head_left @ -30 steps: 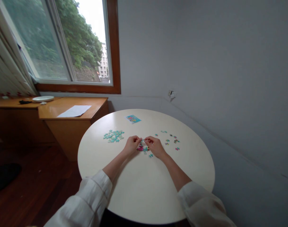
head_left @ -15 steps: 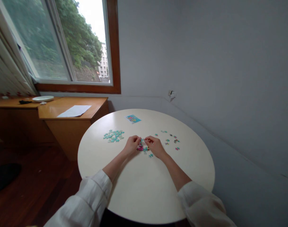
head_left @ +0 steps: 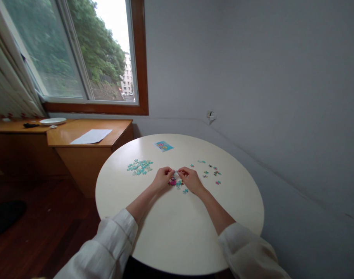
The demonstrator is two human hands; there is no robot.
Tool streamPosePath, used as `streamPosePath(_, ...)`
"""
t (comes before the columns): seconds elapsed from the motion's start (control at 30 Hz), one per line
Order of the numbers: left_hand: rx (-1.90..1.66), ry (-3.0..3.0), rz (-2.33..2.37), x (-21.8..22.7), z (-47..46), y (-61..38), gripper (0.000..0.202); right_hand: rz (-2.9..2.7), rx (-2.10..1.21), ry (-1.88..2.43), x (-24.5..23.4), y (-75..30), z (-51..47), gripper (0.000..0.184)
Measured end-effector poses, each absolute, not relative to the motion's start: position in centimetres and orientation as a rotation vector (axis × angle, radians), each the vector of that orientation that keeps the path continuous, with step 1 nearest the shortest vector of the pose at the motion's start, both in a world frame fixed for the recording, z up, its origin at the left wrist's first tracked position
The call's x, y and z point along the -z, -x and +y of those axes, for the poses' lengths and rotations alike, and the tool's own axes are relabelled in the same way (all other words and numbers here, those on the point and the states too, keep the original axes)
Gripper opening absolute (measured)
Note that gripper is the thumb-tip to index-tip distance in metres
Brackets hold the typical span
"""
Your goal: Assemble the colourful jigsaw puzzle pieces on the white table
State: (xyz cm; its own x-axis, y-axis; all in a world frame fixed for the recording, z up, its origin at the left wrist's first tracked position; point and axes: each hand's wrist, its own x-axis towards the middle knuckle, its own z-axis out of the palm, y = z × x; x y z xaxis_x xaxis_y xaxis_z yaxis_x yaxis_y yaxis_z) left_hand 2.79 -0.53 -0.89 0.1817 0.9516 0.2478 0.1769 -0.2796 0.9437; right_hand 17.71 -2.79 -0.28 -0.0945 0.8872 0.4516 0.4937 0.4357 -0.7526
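Over the middle of the round white table (head_left: 177, 232), my left hand (head_left: 163, 177) and my right hand (head_left: 190, 179) meet almost fingertip to fingertip. Both pinch at a small jigsaw puzzle piece (head_left: 176, 171) held between them, partly covered by the fingers. Just below the fingers lies a partly joined cluster of magenta and teal puzzle pieces (head_left: 173, 182), its far side hidden by my hands. A loose teal piece (head_left: 185, 191) rests on the near side of that cluster, by my right wrist.
A heap of teal puzzle pieces (head_left: 139, 167) lies on the left. Several scattered pieces (head_left: 206, 172) are to the right. At the back is a colourful picture card (head_left: 164, 146). Beyond the table stands a wooden desk (head_left: 121, 130) with a paper sheet (head_left: 92, 136) and white plate (head_left: 52, 121).
My fingertips have drawn slightly closer together, and the piece between them has turned and shows less of its face. The other pieces and the card have stayed put.
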Motion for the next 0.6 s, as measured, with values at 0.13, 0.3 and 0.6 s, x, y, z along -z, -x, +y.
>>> streamPosePath(0.13, -1.179, -1.63, 1.083, 0.81, -0.53, -2.79, 0.028, -1.738, -0.513, 1.192, 0.37, -17.73, -2.71, 0.016)
streamPosePath(0.3, -1.18, -1.638, 1.079, 0.76, -0.55, -2.82, 0.027, -1.733, -0.527, 1.178, 0.85, -17.86, -2.21, 0.017)
streamPosePath(0.6, -1.232, -1.688, 1.106, 0.93, -0.19, -2.45, 0.028, -1.708, -0.528, 1.175, 0.76, -18.44, -1.95, 0.017)
